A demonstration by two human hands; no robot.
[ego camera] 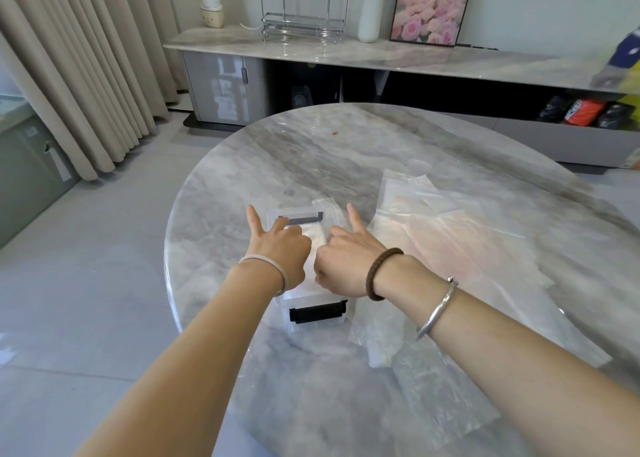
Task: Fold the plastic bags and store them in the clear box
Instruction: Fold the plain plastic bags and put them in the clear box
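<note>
Forearms [194, 352] extend over the near table [277, 152] edge. Left hand [282, 249] presses extended fingers on the folded bag [317, 235] inside the clear box [313, 313]. Right hand [343, 262] curls down into the box; its grip cannot be determined. Loose plastic bags [433, 221] lie flat just right of the box.

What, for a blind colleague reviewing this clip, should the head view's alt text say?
A person's left hand and right hand meet over a clear box on a round marble table, touching a folded plastic bag inside it. Unfolded plastic bags lie flat on the table to the box's right.
</note>
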